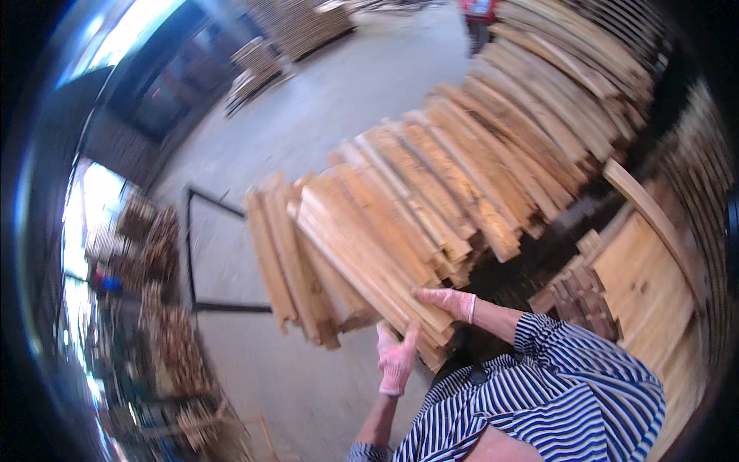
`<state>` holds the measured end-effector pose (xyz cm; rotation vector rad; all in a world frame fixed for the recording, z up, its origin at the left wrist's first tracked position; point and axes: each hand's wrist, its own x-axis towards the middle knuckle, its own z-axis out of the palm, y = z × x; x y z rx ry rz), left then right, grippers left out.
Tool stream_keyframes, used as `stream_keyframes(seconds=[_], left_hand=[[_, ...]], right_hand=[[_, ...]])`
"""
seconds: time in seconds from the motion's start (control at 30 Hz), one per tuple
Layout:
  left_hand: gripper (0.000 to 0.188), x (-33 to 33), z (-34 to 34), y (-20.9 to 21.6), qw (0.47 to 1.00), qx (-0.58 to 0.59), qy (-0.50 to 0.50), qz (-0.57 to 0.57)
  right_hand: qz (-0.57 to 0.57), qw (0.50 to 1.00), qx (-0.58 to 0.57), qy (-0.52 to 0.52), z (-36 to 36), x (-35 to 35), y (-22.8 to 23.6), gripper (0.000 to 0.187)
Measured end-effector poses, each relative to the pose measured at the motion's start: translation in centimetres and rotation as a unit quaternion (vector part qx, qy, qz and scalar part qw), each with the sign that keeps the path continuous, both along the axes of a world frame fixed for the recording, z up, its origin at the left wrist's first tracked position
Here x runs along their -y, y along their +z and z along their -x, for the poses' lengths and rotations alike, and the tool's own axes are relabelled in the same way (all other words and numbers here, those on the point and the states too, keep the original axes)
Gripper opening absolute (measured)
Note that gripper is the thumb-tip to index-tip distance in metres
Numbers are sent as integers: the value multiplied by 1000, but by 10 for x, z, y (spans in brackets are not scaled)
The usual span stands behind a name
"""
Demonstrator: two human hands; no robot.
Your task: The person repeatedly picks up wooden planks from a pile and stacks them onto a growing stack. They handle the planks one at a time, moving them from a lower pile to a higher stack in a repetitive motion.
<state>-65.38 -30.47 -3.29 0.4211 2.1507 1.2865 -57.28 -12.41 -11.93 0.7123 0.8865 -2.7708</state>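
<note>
Both my hands wear pale pink work gloves and are at the near end of a few long, light wooden boards (362, 258). My left hand (396, 358) grips their left edge, thumb up along the side. From the right, my right hand (450, 302) is closed over the boards' near corner, fingers on the top face. The undersides of the boards and the fingers beneath are hidden. These boards slant away from me and lie over a long row of similar boards (462, 177), which overlap side by side and run from the middle to the upper right.
A black metal frame (190, 250) sticks out left of the row. At right lie a wide wooden panel (650, 285) and a pile of short blocks (581, 304). Wood stacks (304, 27) stand far back; more wood (173, 339) lies at left. A person in red (479, 11) is beyond the row.
</note>
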Motion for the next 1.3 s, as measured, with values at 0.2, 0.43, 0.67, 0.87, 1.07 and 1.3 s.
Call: stream_keyframes(seconds=[0.2, 0.43, 0.67, 0.87, 1.07, 1.3], left_hand=[[68, -3, 66, -44, 932, 290, 50, -213], [85, -122, 22, -1, 912, 294, -39, -282], [85, -229, -98, 64, 812, 369, -289, -347], [71, -296, -252, 101, 699, 253, -523, -417], [57, -304, -408, 113, 632, 505, -551, -204], [48, -314, -471, 63, 624, 545, -559, -37]], right_hand=[[-116, 989, -94, 3, -45, 2, -12, 64], [-195, 972, -125, -32, -116, -21, 80, 92], [-721, 636, 160, -222, -222, -43, 217, 118], [-681, 503, 398, -354, -338, -14, 292, 103], [-578, 385, 523, -494, -525, 20, 218, 87], [-403, 393, 727, -392, -649, 54, 181, 77]])
